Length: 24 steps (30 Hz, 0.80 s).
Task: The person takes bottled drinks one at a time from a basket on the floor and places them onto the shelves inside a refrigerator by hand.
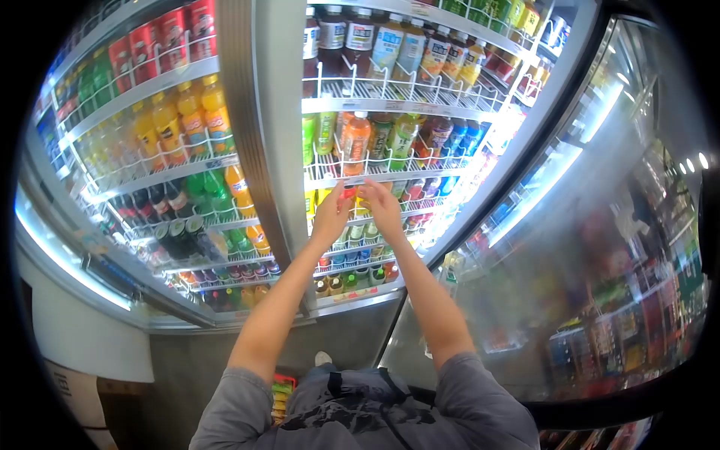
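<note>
Both arms reach forward into the open section of a drinks fridge. My left hand (332, 212) is at the front edge of a middle shelf (322, 182), just below an orange-coloured bottle (355, 139). Close beside it on the right, my right hand (381, 206) is at the same shelf edge, fingers bent toward the left hand. Between the fingertips, something small and red or yellow shows, too small to make out. Whether the fingers grip anything cannot be told. A green-labelled bottle (403, 141) stands on the shelf to the right of the orange one.
An open glass door (555, 247) stands at the right. Behind a wood-coloured divider (251, 127), the left fridge section holds cans (174, 41) and orange bottles (191, 110). A red basket (283, 380) with packages is on the floor near a shoe (322, 358).
</note>
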Each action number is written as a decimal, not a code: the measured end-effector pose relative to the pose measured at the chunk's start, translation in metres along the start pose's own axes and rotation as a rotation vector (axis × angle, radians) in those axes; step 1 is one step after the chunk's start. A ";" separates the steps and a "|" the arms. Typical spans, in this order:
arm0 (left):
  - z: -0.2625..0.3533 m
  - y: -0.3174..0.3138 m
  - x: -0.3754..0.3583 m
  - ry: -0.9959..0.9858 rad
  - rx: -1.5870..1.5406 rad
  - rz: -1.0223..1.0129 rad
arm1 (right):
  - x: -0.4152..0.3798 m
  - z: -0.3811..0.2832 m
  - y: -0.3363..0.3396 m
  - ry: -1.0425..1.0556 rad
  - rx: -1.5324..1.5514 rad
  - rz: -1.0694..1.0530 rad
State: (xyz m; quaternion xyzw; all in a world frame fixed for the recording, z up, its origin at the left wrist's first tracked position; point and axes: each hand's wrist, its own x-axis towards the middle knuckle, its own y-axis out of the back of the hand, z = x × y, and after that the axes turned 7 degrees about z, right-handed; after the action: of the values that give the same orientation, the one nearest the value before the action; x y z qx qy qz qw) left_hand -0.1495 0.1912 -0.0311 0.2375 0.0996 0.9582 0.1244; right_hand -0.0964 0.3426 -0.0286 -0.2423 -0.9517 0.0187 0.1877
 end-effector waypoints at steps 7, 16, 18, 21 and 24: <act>0.019 0.066 -0.086 0.134 0.015 0.132 | -0.065 -0.017 -0.040 -0.030 0.151 -0.156; 0.012 0.165 -0.198 0.171 -0.179 0.471 | -0.157 -0.020 -0.114 -0.169 0.267 -0.381; 0.020 0.193 -0.221 0.191 -0.138 0.511 | -0.178 -0.017 -0.139 -0.192 0.288 -0.466; 0.026 0.230 -0.249 0.196 -0.163 0.598 | -0.205 -0.014 -0.174 -0.233 0.322 -0.589; 0.013 0.273 -0.287 0.218 -0.081 0.675 | -0.232 -0.014 -0.208 -0.248 0.315 -0.684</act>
State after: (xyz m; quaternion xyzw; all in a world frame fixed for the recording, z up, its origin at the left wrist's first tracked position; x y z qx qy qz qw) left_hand 0.0500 -0.1479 -0.0749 0.1480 -0.0098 0.9683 -0.2011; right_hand 0.0031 0.0497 -0.0701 0.1247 -0.9784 0.1297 0.1016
